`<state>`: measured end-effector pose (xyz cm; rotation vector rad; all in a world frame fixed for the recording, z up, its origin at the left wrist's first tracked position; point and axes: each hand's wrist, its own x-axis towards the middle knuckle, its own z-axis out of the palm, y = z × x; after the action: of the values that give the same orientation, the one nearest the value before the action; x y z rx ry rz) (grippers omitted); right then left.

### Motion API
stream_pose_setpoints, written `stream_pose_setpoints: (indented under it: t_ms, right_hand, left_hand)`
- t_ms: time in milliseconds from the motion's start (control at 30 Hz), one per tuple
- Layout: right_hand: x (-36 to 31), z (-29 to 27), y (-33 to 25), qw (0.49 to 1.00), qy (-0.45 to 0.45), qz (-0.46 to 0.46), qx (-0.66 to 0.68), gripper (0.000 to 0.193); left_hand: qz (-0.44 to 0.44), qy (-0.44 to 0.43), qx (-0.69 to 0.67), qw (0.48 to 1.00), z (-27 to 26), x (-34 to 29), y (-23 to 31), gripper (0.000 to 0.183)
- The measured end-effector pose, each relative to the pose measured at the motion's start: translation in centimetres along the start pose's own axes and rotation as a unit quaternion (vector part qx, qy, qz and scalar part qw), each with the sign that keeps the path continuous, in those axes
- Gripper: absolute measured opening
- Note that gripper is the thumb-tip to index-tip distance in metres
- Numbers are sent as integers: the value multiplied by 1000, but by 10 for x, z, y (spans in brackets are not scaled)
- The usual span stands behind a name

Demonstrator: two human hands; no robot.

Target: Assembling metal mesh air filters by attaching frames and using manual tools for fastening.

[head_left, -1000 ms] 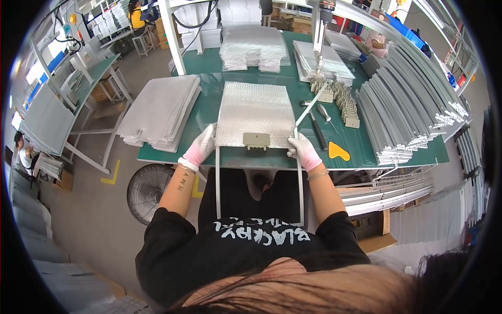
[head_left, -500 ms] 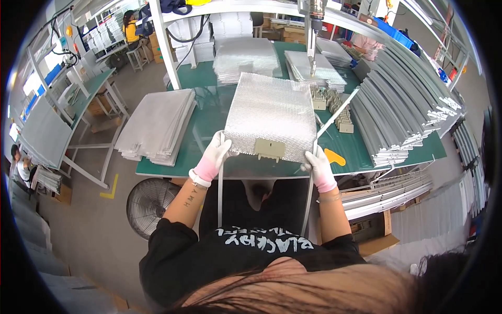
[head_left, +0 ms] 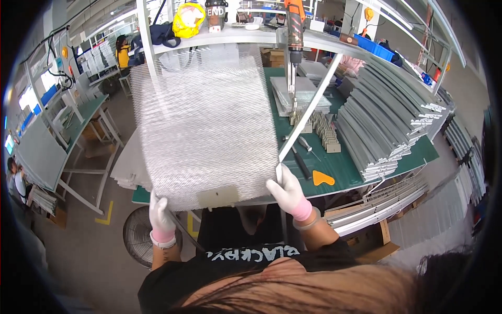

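Observation:
A silvery mesh panel (head_left: 204,125) is held up and tilted in front of me, over the green table (head_left: 345,178). My left hand (head_left: 161,215), in a white glove with a pink cuff, is closed on its lower left corner. My right hand (head_left: 287,192), gloved alike, grips the lower right corner together with a pale metal strip (head_left: 312,107) that slants up and away to the right. Another thin strip runs down from my left hand toward my lap. A flat beige plate (head_left: 217,196) sits at the panel's near edge, between my hands. My fingertips behind the panel are hidden.
Right of the panel lie a yellow scraper (head_left: 323,178), a hammer (head_left: 300,163), a screwdriver (head_left: 308,147) and rows of beige clips (head_left: 327,135). A power driver (head_left: 295,31) hangs above. Grey strips (head_left: 389,115) are stacked at right; pale sheets (head_left: 130,162) lie at left.
Both hands have raised the mesh panel and tilted it up, moving it left and closer to me. The strip in my right hand has swung with it. The hammer and screwdriver now show.

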<state>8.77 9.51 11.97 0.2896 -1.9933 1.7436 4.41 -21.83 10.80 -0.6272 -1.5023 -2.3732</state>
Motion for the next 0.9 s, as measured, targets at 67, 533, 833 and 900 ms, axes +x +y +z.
stream_pose_setpoints:
  t_ms: [67, 533, 833, 900]
  right_hand:
    - [20, 4, -4, 988, 31, -116, -94, 25]
    - [111, -30, 34, 956, 186, -190, -120, 24]
    - [99, -33, 67, 974, 149, -144, -92, 23]
    - [85, -32, 87, 981, 122, -99, -116, 25]
  left_hand:
    - [48, 37, 24, 998, -6, 10, 4, 44]
    - [61, 27, 119, 991, 62, 146, -44, 18]
    - [23, 4, 103, 994, 42, 122, -83, 23]
    - [2, 2, 126, 992, 24, 106, -109, 23]
